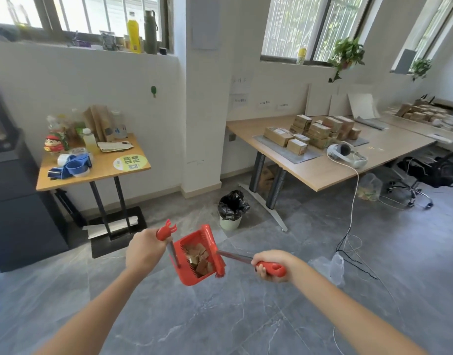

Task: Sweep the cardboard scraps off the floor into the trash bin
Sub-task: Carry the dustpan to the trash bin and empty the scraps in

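Head view: scraps [198, 257] between hands

Wall labels [239, 100] illegibly small; cabinet [15, 201] partly beyond left edge.

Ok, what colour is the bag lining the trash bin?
Black: the bag spills over the pale trash bin. Seen best in the head view.

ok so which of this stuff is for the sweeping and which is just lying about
For the job: red plastic dustpan, brown cardboard scraps, red-handled broom, black-lined trash bin.
Lying about: white headset, small brown boxes, clear plastic bag, yellow bottle.
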A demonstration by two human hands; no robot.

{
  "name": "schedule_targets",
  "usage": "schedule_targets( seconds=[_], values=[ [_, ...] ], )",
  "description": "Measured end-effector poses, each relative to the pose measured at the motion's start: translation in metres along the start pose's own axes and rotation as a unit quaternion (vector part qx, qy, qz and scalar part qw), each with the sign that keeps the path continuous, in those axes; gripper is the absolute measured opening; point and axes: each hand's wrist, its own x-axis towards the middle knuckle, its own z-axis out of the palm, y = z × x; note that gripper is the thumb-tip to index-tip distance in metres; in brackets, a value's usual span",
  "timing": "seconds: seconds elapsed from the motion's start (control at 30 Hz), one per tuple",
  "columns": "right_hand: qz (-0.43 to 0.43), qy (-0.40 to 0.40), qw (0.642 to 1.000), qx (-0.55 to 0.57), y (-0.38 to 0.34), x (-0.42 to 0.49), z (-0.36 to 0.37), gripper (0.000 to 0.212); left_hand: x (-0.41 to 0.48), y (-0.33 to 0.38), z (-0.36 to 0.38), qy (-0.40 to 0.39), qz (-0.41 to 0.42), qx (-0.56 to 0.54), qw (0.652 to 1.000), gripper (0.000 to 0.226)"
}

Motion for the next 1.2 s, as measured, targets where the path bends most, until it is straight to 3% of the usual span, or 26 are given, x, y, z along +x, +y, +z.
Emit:
schedule_targets(
  seconds=[0.33,0.5,1.2],
  values=[
    [0.001,-0.014,0.998,0.055,-0.040,0.024,-0.027,0.018,0.048,0.001,0.002,0.012,0.012,0.009,1.000,0.013],
    [0.008,-0.027,0.999,0.040,-0.074,0.054,-0.041,0.015,0.085,0.022,0.018,0.008,0.007,-0.006,1.000,0.025],
    [0.015,-0.065,0.994,0.087,-0.292,0.198,-0.168,0.016,0.303,0.151,0.130,0.055,-0.034,0.048,0.997,0.025]
  ],
)
